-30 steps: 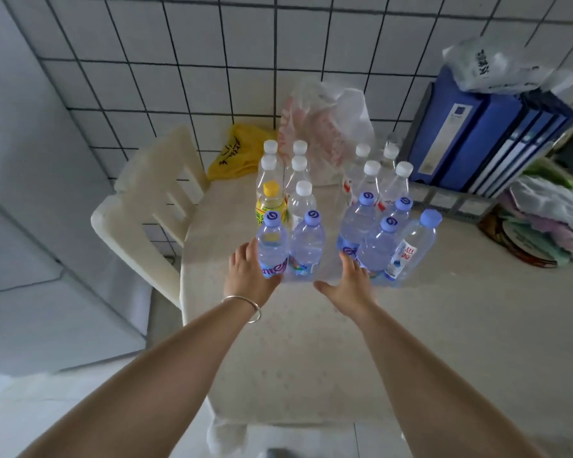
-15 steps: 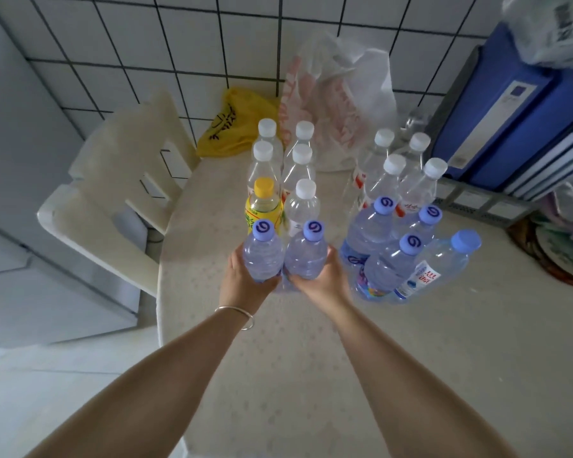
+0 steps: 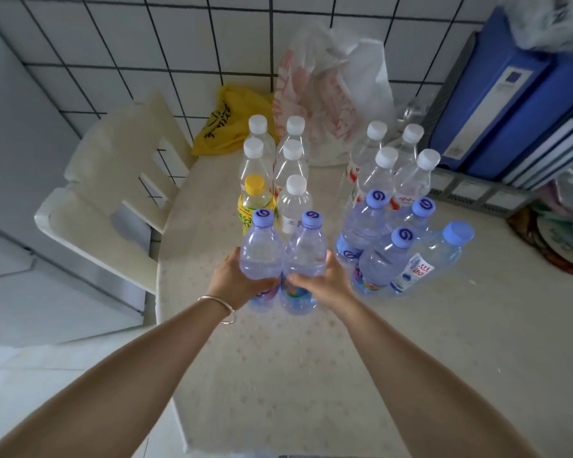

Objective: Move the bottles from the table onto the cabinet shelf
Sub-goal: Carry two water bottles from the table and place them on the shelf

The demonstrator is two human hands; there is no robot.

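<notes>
Two purple-cap bottles stand side by side at the near edge of the bottle cluster on the table (image 3: 311, 375), each gripped by one hand. Left bottle (image 3: 261, 252) is held by the left hand (image 3: 237, 280), fingers curled round its lower body from the left side; a thin bracelet (image 3: 220, 307) sits on that wrist. Right bottle (image 3: 306, 256) is held by the right hand (image 3: 325, 284), thumb across the front, fingers wrapped round the right side. The 2 bottles touch each other. Can't tell whether their bases are on the table or just off it.

Just behind them: a yellow-cap bottle (image 3: 255, 201) w/ yellow label, and next to it a white-cap bottle (image 3: 295, 201). Behind those, 4 more white-cap clear bottles (image 3: 272, 143) in 2 rows.

To the right, apart from the held pair, a 2nd group: purple-cap bottles (image 3: 382, 246) in front, one blue-cap bottle (image 3: 434, 254) w/ white label leaning to the right, and white-cap bottles (image 3: 397, 160) behind.

Further back vs. the tiled wall (image 3: 146, 44): a yellow bag (image 3: 232, 122) and a white plastic bag (image 3: 328, 94) w/ red print. Right rear: blue binders (image 3: 510, 94) in a grey rack, crumpled plastic on top. Far right edge: a round dish-like item, partly cut off, unclear.

Left of the table: a cream chair (image 3: 113, 193), pushed up close to the table's edge.
</notes>
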